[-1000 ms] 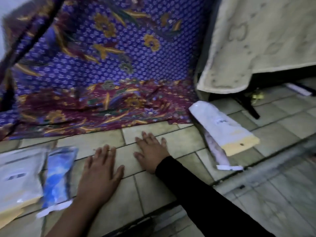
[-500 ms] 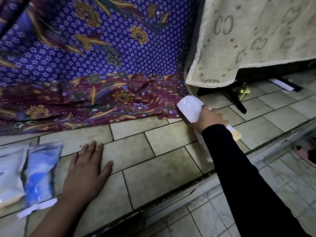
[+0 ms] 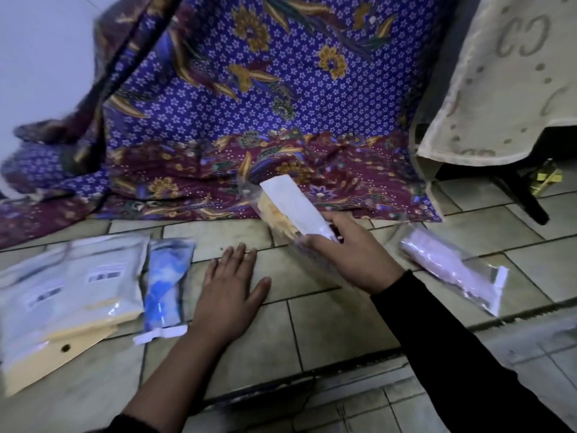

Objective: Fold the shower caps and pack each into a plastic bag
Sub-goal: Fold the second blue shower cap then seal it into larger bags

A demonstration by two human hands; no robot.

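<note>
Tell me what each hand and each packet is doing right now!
Left hand: open, flat on the tiled floor.
Right hand: grips the yellow packet.
Yellow packet: held above the floor, tilted.
Blue packet: lies on the floor.
Pink packet: lies on the floor, untouched.
White packets: lie overlapping on the floor.

There is one camera, and it sits on the person's head. It looks forward and down at the tiled floor. It is close to the floor, so the tiles look big. Both arms come in from the bottom edge. The left hand lies flat at 7 o'clock from the middle. The right hand is at 4 o'clock and holds a packet near the middle. The view is wide. It takes in a flowery cloth at 12 o'clock, a cream cloth at 2 o'clock and white bags at 8 o'clock. The edges look a bit blurry.
</note>
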